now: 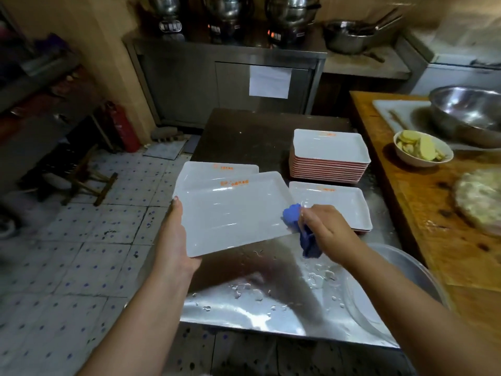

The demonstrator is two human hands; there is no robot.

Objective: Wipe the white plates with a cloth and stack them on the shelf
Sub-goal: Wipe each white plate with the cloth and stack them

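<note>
On the far left floor stands one red fire extinguisher, with one wooden stool lying tipped on the tiles nearer in. The left hand grips the left edge of one white rectangular plate, thumb laid along the rim on top and the fingers hidden beneath; the plate is held tilted above the wet steel table. Behind it, one more white plate lies at the table's left edge, mostly covered. At the held plate's right edge the right hand pinches one blue cloth, fingers curled round it, the bunched cloth touching the plate's rim. Just right of that, a low pile of plates sits on the table; two seem to be in it, though I cannot tell for sure. Farther back rises one tall stack, about ten plates by the pink edges showing. On the wooden counter to the right are one small bowl of sliced food and one big steel bowl. Three metal pots line the far counter.
</note>
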